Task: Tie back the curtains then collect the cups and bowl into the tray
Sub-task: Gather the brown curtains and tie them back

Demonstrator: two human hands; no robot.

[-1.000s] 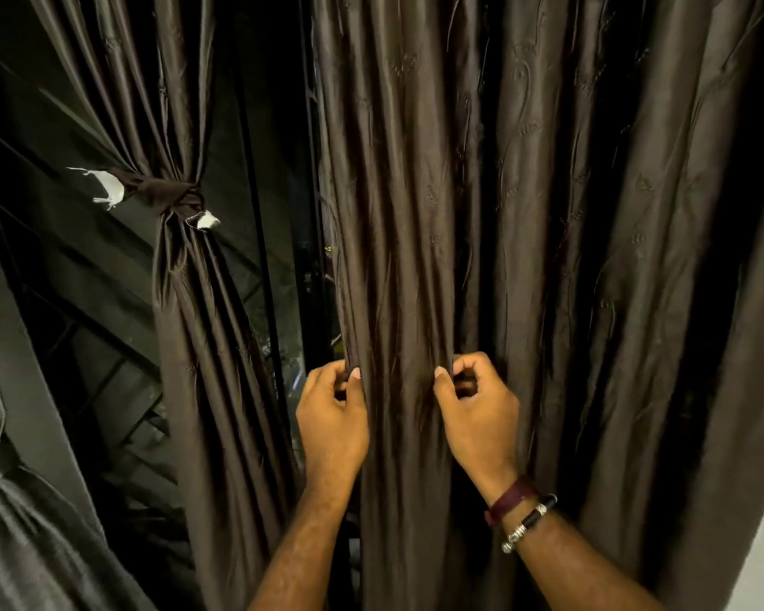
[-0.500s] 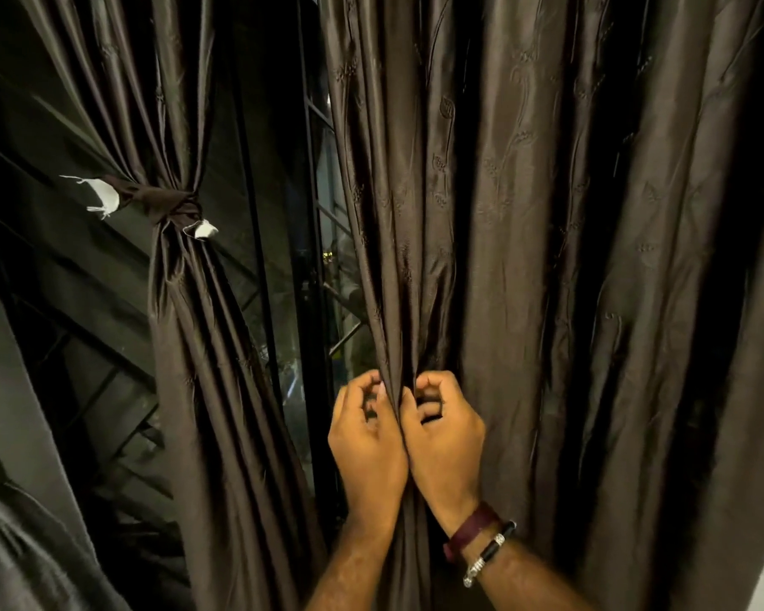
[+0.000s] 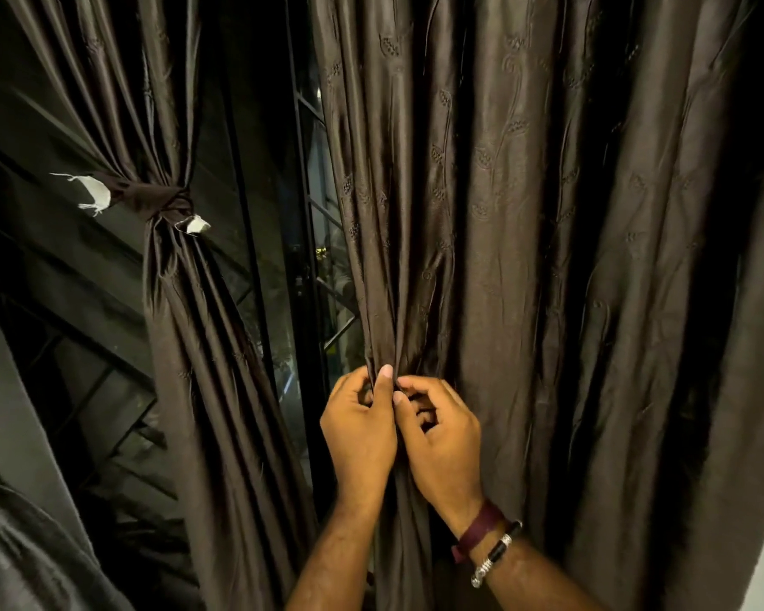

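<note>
The wide dark-brown embroidered satin curtain (image 3: pixel 525 258) on the right now has its inner edge bunched into a tighter fold than a second ago, when the hands were apart on it. The left hand (image 3: pixel 358 429) and right hand (image 3: pixel 442 438) have come together, knuckles touching, both pinching that gathered fold, thumbs up and wrists angled upward. Left of them, the matching brown curtain (image 3: pixel 195 346) hangs gathered, bound by a brown fabric tie-back with white ends (image 3: pixel 151 200), unchanged.
</note>
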